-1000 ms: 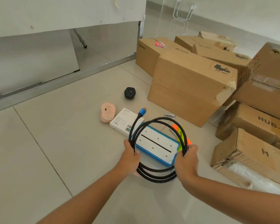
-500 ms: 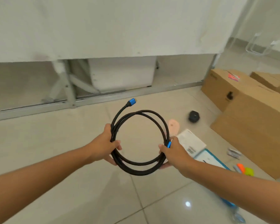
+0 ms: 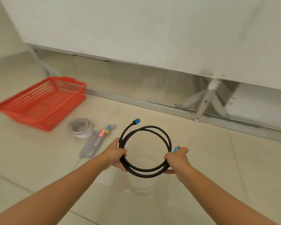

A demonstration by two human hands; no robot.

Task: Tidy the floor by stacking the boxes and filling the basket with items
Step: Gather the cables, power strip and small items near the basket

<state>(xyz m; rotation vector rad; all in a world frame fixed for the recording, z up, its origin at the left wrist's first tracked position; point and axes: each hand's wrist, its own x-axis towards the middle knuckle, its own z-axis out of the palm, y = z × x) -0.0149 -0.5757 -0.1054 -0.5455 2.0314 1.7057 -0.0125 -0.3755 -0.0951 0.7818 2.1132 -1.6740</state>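
One red basket (image 3: 39, 103) sits on the tiled floor (image 3: 217, 159), its slatted walls and bottom showing nothing inside as far as the blurred view lets one tell. Just right of the basket, on the floor, lies one coil of pale grey cable (image 3: 81, 127), and touching that coil's right side is one grey power strip (image 3: 94, 142) lying at an angle away from the basket, with a red switch and coloured marks near its far end (too blurred to read; no writing can be made out anywhere).

Farther right of the basket, and well apart from it, one coiled black cable (image 3: 146, 171) is held up above the floor between two hands. The left hand (image 3: 115, 155) has its fingers wrapped round the coil's left side; the right hand (image 3: 177, 159) has its fingers curled round the right side, with one blue-tipped plug (image 3: 176, 149) poking up from that grip. The other blue plug (image 3: 136, 121) sticks out free at the top of the coil, on the side nearer the basket. Behind the basket runs a white panel (image 3: 152, 30) on a metal frame (image 3: 201, 108).
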